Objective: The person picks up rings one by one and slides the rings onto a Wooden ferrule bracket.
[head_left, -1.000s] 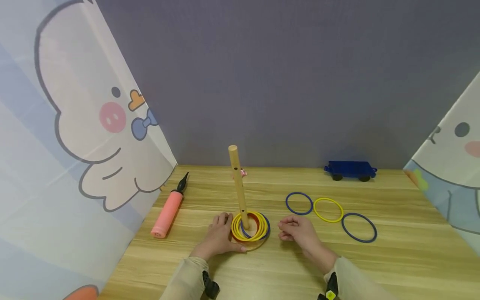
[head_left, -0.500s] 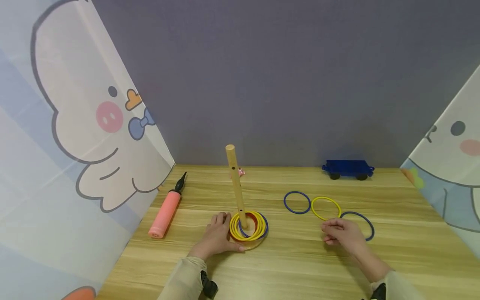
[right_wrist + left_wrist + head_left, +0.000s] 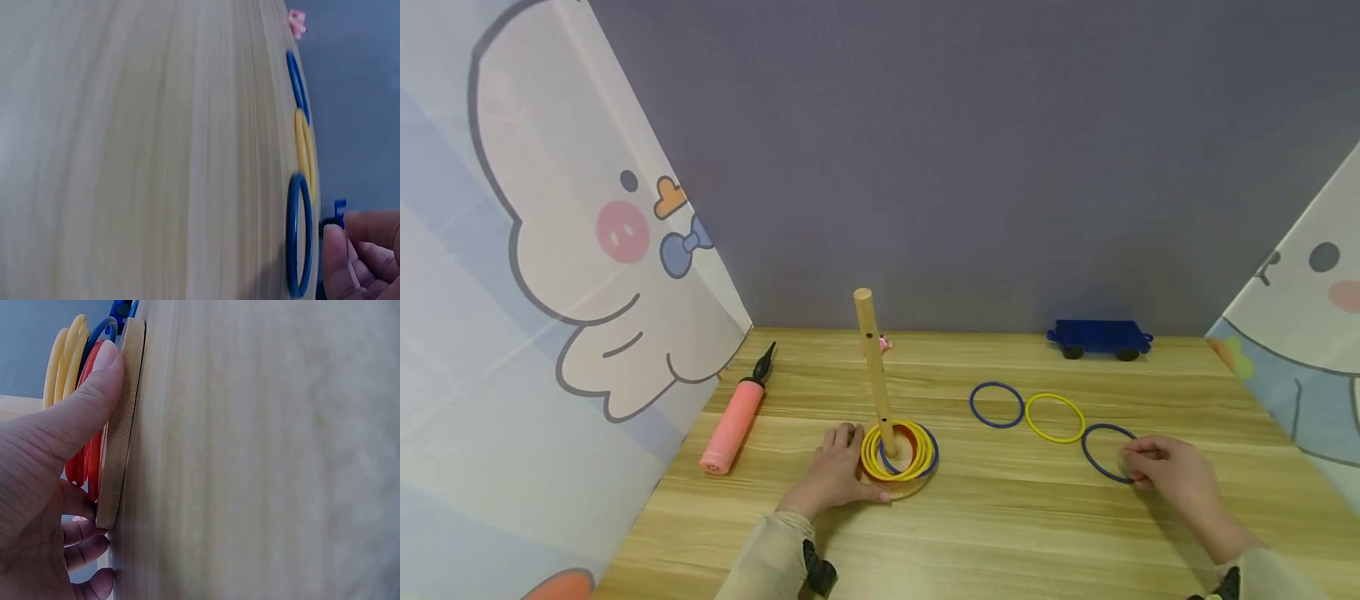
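My left hand (image 3: 831, 475) grips the round wooden base (image 3: 117, 437) of a ring-toss stand, thumb on the near edge and fingers around the left side. From the base rises an upright wooden peg (image 3: 874, 367). Yellow, blue and red rings (image 3: 65, 359) lie stacked around its foot. Far to the right, my right hand (image 3: 1176, 475) hovers over the right side of a blue ring (image 3: 1086, 450) lying flat. In the right wrist view its loosely bent thumb and index finger are close together, apart from that blue ring (image 3: 292, 231), with nothing seen between them.
A yellow ring (image 3: 1056, 441) and another blue ring (image 3: 996, 427) lie in a row left of the right hand. A pink hand pump (image 3: 732, 429) lies at the left. At the back stand a blue toy wagon (image 3: 1101, 337) and a small pink object (image 3: 885, 343) behind the peg.
My right hand has moved right, from beside the stand across the table to the rightmost blue ring. The left hand stays on the base, and the rings have not moved.
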Motion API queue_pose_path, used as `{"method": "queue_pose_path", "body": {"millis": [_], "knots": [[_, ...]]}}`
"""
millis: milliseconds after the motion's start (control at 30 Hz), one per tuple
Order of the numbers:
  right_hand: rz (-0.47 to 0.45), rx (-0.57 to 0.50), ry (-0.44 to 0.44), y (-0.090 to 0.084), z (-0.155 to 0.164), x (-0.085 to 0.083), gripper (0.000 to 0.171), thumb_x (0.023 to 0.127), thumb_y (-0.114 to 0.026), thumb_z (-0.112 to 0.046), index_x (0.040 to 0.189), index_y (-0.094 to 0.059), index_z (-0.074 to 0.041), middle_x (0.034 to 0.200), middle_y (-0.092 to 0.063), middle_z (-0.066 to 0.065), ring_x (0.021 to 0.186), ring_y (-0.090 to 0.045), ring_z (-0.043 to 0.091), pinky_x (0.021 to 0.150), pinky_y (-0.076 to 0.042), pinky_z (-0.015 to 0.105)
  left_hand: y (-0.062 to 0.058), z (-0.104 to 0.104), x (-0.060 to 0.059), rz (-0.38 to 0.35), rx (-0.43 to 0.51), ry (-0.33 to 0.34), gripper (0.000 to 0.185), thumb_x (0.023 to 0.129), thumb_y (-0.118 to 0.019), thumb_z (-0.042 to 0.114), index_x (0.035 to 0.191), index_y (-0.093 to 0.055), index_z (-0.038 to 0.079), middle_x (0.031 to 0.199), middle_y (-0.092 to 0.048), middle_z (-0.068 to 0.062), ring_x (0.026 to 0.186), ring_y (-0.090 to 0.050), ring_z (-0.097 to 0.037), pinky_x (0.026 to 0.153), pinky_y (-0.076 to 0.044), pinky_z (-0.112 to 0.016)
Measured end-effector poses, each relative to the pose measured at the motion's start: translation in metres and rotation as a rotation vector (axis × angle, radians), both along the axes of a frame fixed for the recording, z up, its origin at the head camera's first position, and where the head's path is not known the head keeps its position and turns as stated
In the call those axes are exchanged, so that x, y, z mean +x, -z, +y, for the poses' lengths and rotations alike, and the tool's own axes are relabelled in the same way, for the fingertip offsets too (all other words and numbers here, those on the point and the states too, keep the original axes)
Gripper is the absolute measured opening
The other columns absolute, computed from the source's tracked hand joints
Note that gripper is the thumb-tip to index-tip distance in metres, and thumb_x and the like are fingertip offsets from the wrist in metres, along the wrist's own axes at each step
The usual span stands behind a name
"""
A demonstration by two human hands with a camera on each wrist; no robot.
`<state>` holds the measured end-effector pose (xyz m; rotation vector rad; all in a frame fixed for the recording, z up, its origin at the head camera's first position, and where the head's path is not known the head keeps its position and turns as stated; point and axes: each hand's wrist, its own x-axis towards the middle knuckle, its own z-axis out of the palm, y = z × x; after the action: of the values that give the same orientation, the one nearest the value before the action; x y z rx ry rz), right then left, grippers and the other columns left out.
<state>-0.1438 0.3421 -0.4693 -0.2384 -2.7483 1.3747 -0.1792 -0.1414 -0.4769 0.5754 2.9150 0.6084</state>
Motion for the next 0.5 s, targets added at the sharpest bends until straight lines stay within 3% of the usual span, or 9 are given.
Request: {"method": "queue_pose_path", "body": {"millis": [167, 367, 500], "knots": [[-0.016, 0.077, 0.045, 0.001, 0.015, -0.005, 0.032, 0.090, -0.066, -0.011, 0.105, -0.060, 0.017, 0.077, -0.070, 0.009, 0.057, -0.066, 0.016, 0.054, -0.053, 0.029, -0.001, 0.000, 0.000, 0.001, 0.004, -0.001, 0.120, 0.065, -0.082, 0.062, 0.148, -0.031, -0.009, 0.144, -0.032, -0.025, 0.133, -0.025, -0.043, 0.101, -0.029, -0.062], [-0.146, 0.217, 0.058, 0.000, 0.024, -0.009, 0.032, 0.088, -0.071, -0.026, 0.090, -0.067, 0.005, 0.064, -0.065, -0.003, 0.057, -0.061, 0.015, 0.057, -0.041, 0.030, 0.001, 0.000, -0.001, -0.003, -0.005, 0.000, 0.120, 0.066, -0.080, 0.064, 0.149, -0.031, -0.007, 0.144, -0.033, -0.024, 0.133, -0.025, -0.042, 0.100, -0.030, -0.062], [-0.211, 0.206, 0.044, 0.001, 0.025, -0.010, 0.026, 0.087, -0.070, -0.020, 0.088, -0.067, 0.006, 0.063, -0.065, -0.003, 0.057, -0.061, 0.014, 0.058, -0.043, 0.031, 0.002, 0.000, -0.002, -0.004, -0.008, -0.002, 0.120, 0.066, -0.080, 0.064, 0.149, -0.031, -0.007, 0.144, -0.033, -0.023, 0.133, -0.026, -0.041, 0.100, -0.031, -0.061]]}}
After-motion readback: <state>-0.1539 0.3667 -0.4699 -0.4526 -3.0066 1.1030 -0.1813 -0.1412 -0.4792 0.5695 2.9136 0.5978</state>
